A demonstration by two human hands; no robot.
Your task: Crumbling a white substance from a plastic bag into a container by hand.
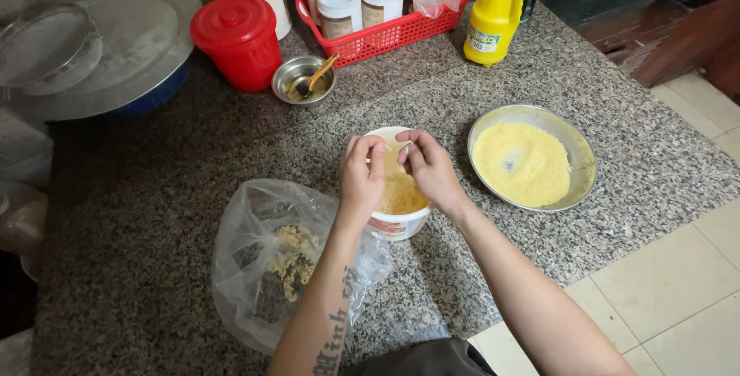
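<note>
While both hovered over the white bowl (397,191) of yellow crumbs, my left hand (361,176) and right hand (428,168) pinched narrow; whatever they gripped, I couldn't tell.

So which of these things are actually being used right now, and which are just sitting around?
In use:
left hand and right hand, fingertips together over the white tub of yellow crumbs
clear bag beside the tub, touching the left forearm

Lying about:
metal dish of yellow flour
yellow bottle
red tub
red basket of jars
small steel bowl with spoon
</note>
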